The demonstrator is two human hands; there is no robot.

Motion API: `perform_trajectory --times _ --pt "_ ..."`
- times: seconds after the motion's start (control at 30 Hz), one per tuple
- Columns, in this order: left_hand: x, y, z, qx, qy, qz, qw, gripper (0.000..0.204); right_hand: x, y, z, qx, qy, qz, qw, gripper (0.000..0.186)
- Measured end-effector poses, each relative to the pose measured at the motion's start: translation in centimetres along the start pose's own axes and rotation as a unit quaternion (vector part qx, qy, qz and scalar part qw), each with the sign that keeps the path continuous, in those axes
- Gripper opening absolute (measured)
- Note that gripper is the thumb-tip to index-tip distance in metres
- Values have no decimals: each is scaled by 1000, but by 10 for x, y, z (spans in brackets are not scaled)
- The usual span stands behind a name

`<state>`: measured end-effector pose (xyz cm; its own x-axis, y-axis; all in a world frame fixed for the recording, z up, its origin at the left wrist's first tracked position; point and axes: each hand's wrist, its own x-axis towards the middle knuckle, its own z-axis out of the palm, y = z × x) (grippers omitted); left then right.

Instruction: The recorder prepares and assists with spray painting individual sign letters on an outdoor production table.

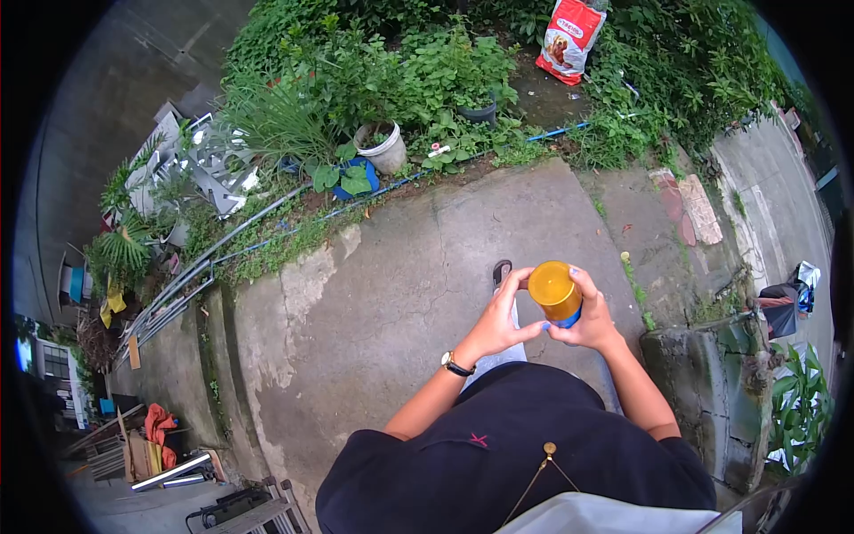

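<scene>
In front of my body I hold a small round container (555, 290), like a jar, with an amber-yellow round top and a blue lower part. My left hand (500, 319) grips its left side, with fingers at the upper edge and thumb near the base. On its right side, my right hand (591, 313) curls around it in the same way. Its far side is hidden. A watch (456, 364) with a dark strap sits on my left wrist. Beyond my left fingers, the tip of a dark sandal (501, 270) shows on the ground.
Concrete pavement (382, 294) lies under me. Along its far edge run a blue pipe (418, 178) and plants with a white bucket (384, 148). A red and white bag (571, 40) stands farther back. A low block wall (703, 392) is at right, a wooden ladder-like frame (262, 512) at lower left.
</scene>
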<state>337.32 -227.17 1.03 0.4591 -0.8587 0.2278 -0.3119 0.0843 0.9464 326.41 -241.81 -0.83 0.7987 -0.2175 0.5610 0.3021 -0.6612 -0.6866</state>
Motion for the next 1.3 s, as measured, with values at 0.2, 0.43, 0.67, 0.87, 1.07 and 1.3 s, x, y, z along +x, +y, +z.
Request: perform_trajectory --times 0.2,0.43,0.67,0.87,1.07,1.3 --pt "184 -65 -70 -10 -9 -15 1000 59 141 124 10 -64 -8 69 996 84" --pt "379 -103 -98 4 -113 -21 993 58 258 236 -41 -152 -4 164 975 80" --pt "552 -169 -103 29 -177 15 984 58 344 377 -63 -138 73 221 963 76" --pt "705 -202 -105 72 -73 -12 995 60 465 509 -110 -89 77 160 980 68" --pt "840 -248 -108 64 -104 -28 992 62 560 614 -165 -112 -7 127 986 68" --pt "946 -292 -86 80 -177 -27 981 63 586 684 -199 -142 43 221 964 64"
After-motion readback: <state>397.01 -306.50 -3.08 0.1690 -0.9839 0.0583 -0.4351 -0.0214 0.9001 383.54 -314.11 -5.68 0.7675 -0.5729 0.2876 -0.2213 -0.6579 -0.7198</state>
